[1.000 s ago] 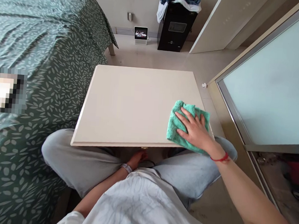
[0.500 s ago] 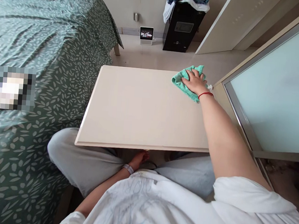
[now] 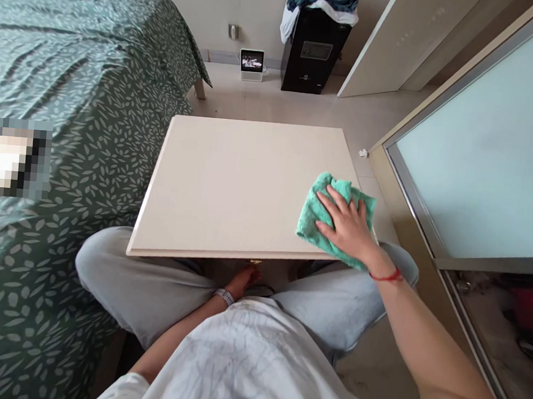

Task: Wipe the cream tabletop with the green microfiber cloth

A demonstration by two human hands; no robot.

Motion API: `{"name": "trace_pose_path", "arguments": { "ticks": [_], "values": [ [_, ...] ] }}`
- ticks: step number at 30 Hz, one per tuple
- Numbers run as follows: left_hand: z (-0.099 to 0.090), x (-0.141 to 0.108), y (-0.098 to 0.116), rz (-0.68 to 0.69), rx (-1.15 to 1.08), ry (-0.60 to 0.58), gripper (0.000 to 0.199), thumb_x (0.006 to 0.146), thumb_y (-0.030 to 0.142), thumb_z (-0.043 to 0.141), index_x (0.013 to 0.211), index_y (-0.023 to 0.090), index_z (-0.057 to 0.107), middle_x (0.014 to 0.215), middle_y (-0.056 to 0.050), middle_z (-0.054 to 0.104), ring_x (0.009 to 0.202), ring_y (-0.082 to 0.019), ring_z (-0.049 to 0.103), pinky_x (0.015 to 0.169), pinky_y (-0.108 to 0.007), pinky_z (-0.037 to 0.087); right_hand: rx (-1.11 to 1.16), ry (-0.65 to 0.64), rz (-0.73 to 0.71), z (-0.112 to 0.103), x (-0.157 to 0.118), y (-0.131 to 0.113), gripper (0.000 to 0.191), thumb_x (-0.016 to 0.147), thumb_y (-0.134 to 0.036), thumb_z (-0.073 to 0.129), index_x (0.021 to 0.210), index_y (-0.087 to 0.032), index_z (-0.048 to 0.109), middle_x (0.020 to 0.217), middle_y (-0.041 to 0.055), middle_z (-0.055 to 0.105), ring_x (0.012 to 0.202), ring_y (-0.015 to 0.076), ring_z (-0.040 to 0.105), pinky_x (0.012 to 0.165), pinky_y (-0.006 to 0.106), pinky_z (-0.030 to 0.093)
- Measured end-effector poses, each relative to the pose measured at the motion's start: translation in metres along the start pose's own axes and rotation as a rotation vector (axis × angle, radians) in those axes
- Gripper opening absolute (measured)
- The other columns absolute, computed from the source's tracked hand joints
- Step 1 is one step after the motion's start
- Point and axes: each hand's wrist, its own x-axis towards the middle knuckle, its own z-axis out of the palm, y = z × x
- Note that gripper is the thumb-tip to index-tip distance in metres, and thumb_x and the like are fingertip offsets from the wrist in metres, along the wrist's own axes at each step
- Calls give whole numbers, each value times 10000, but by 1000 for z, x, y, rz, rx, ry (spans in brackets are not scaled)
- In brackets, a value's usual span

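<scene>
My right hand (image 3: 347,227) lies on a green cloth (image 3: 314,212), its fingers spread over the fabric and pressing it onto the cream tabletop (image 3: 231,184). The cloth covers the near right corner and hangs a little past the table's edge. Below the front edge, between my knees, is my left hand (image 3: 245,278). It is close to a small brass-coloured fitting (image 3: 255,261) under the tabletop. Shadow and the table edge hide most of its fingers, so their grip is unclear.
A bed with a green leaf-patterned sheet (image 3: 116,120) stands along the left. At the back are a small screen device (image 3: 252,66) and a black cabinet (image 3: 312,55) topped with clothes. A frosted glass panel (image 3: 486,155) flanks the right; a white scrap (image 3: 363,153) lies on the floor.
My right hand has drawn the cloth from the far right corner toward me, to the near right corner. My left hand stays about where it was. The view has shifted slightly.
</scene>
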Motion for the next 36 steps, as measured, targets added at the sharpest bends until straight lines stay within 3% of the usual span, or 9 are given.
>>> {"name": "trace_pose_path", "arguments": {
  "ticks": [4, 6, 8, 11, 19, 24, 27, 30, 36],
  "values": [
    [1, -2, 1, -4, -2, 10, 184, 658, 208, 434, 787, 109, 520, 700, -79, 575, 594, -118, 543, 594, -223, 402, 10, 9, -60, 3, -55, -18, 835, 1180, -577, 444, 1969, -378, 254, 1953, 152, 414, 1590, 591, 553, 1284, 887, 403],
    [2, -5, 2, -7, -2, 11, 172, 657, 201, 433, 774, 111, 520, 702, -79, 578, 600, -119, 544, 602, -225, 406, 20, -22, -88, 2, -56, -18, 823, 1183, -602, 438, 1960, -374, 290, 1960, 160, 395, 1593, 602, 549, 1281, 901, 395],
    [3, -7, 3, -7, 0, 6, 169, 655, 200, 433, 769, 114, 523, 707, -79, 581, 600, -116, 541, 600, -221, 406, 29, -64, -102, 1, -39, -12, 796, 1186, -610, 431, 1938, -356, 362, 1968, 164, 374, 1610, 601, 537, 1286, 898, 390],
    [4, -8, 3, 1, -3, 1, 174, 649, 211, 445, 772, 118, 527, 698, -73, 581, 593, -108, 536, 600, -217, 405, 36, -88, -81, -3, 15, 0, 777, 1183, -605, 432, 1910, -332, 430, 1976, 170, 354, 1649, 600, 496, 1290, 896, 380],
    [3, -5, 4, 4, -17, 29, 179, 622, 236, 478, 744, 120, 540, 672, -66, 584, 570, -111, 542, 555, -205, 388, 131, -122, 144, -14, 200, 17, 858, 1154, -658, 416, 1927, -287, 385, 2036, 150, 185, 1758, 635, 322, 1314, 977, 267],
    [3, -10, 7, 3, -23, 47, 182, 625, 230, 472, 756, 122, 540, 679, -68, 588, 584, -109, 544, 566, -202, 386, 166, -48, 241, -10, 261, 26, 870, 1134, -722, 406, 1913, -336, 405, 2028, 88, 227, 1791, 610, 286, 1322, 1008, 230],
    [4, -11, 7, 9, -17, 42, 179, 630, 240, 467, 750, 127, 538, 680, -64, 587, 586, -107, 542, 579, -206, 385, 165, -33, 239, -7, 262, 26, 861, 1141, -735, 371, 1911, -351, 404, 2022, 73, 255, 1802, 593, 270, 1343, 985, 224],
    [4, -10, 6, 5, -5, 41, 180, 620, 242, 478, 747, 128, 536, 676, -65, 588, 584, -112, 543, 580, -211, 383, 104, -56, 170, -7, 238, 18, 862, 1159, -677, 362, 1930, -292, 372, 2027, 109, 239, 1785, 601, 301, 1336, 958, 282],
    [3, -9, 5, 13, -9, 21, 184, 620, 233, 477, 755, 124, 537, 689, -67, 586, 588, -117, 544, 575, -214, 385, 78, -79, -71, -6, 134, -11, 839, 1159, -609, 446, 1924, -267, 406, 2015, 161, 263, 1714, 647, 388, 1303, 953, 300]
  ]
}}
